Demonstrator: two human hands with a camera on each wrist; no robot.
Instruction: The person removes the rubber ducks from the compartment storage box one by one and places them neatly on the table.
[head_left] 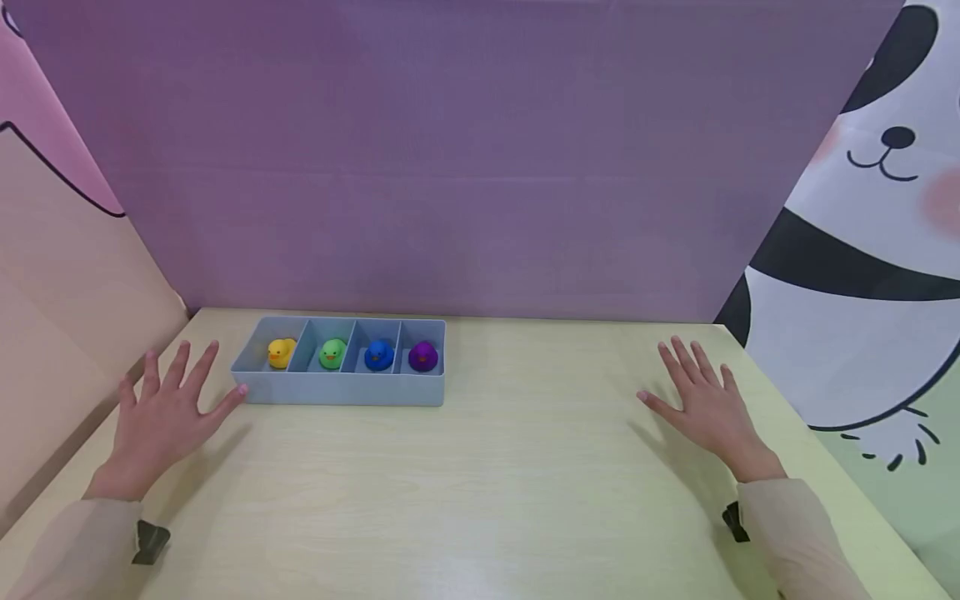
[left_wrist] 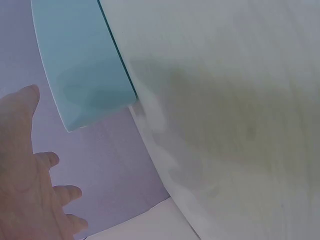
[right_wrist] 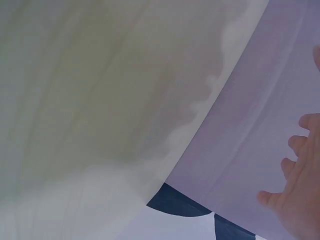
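A blue-grey tray [head_left: 345, 389] with several compartments stands at the back left of the table. From left to right its compartments hold a yellow rubber duck [head_left: 281, 353], a green rubber duck [head_left: 332, 354], a blue rubber duck [head_left: 378, 356] and a purple rubber duck [head_left: 423, 357]. My left hand [head_left: 161, 421] is spread over the table just left of the tray, holding nothing; its thumb tip appears close to the tray's corner. In the left wrist view the tray's side [left_wrist: 82, 60] lies beyond that hand [left_wrist: 25, 170]. Far to the right, my right hand [head_left: 708, 408] is also spread, holding nothing.
The pale wooden table [head_left: 480, 483] meets a purple backdrop [head_left: 465, 167] at its far edge. A beige wall panel [head_left: 67, 333] borders the left side. On the right hangs a panel with a panda picture [head_left: 862, 333].
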